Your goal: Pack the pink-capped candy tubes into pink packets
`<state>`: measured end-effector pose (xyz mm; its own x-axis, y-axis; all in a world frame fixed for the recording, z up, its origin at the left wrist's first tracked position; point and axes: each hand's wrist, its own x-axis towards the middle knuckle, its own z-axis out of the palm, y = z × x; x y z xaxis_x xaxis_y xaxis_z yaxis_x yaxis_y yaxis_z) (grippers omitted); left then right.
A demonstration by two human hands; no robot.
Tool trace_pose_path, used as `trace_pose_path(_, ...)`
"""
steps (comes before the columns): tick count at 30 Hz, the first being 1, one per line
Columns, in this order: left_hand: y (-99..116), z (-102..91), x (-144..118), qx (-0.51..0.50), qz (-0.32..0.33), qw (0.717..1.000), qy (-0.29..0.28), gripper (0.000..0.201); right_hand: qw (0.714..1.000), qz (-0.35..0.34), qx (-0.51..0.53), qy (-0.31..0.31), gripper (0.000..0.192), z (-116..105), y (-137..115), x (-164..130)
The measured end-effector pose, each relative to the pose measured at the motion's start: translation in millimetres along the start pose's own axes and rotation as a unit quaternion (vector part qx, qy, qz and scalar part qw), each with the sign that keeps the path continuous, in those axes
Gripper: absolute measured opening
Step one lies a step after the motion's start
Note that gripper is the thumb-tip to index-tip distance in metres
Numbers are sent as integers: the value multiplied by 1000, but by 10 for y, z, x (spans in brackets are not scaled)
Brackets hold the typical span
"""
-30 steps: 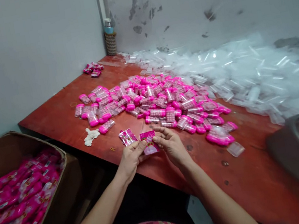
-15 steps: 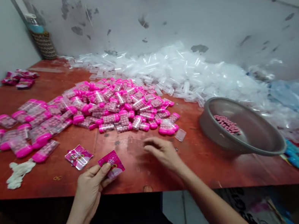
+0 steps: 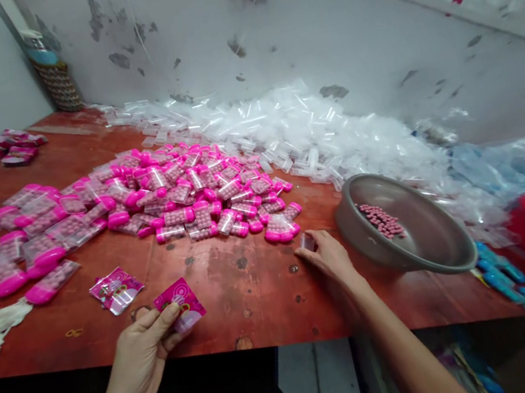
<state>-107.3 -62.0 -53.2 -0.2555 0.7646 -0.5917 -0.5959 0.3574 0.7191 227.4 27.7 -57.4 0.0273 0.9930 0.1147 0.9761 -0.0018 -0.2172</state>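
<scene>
Near the front edge of the worktop [image 3: 264, 321], the left hand [image 3: 143, 347] pinches 1 flat, glossy pink packet [image 3: 182, 300]; the right hand [image 3: 331, 257] closes on a clear plastic case [image 3: 307, 242] beside a round grey basin [image 3: 435, 240]. Bare red surface separates the 2 hands.

Left hand [image 3: 148, 338] pinched, thumb [image 3: 168, 318] uppermost; right hand [image 3: 330, 258] curled, well apart, forearm [image 3: 402, 338] angled forward.

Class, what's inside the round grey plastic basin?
Small round pink pellets lie in the round grey plastic basin; its near wall covers part of the inside, so anything there is hidden.
</scene>
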Motion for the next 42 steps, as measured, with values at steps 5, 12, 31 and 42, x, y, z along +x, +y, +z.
trace_pose_path(5, -32, 5, 9, -1, -4, 1000, -3, 12, 982, -64, 14, 178, 46, -389, 117, -105)
trace_pose_path(12, -82, 57, -23, -5, -13, 1000, -13, 18, 978, -90, -21, 186, 45, -809, 282, 202)
trace_pose_path(31, 8, 58, -106, -26, -15, 999, -14, 9, 938, -333, -96, -13, 47, -111, -364, 492)
trace_pose_path(42, -6, 29, -141, -90, -11, 996, 17, 6, 912, -381, -140, -56, 24, -60, -523, 630)
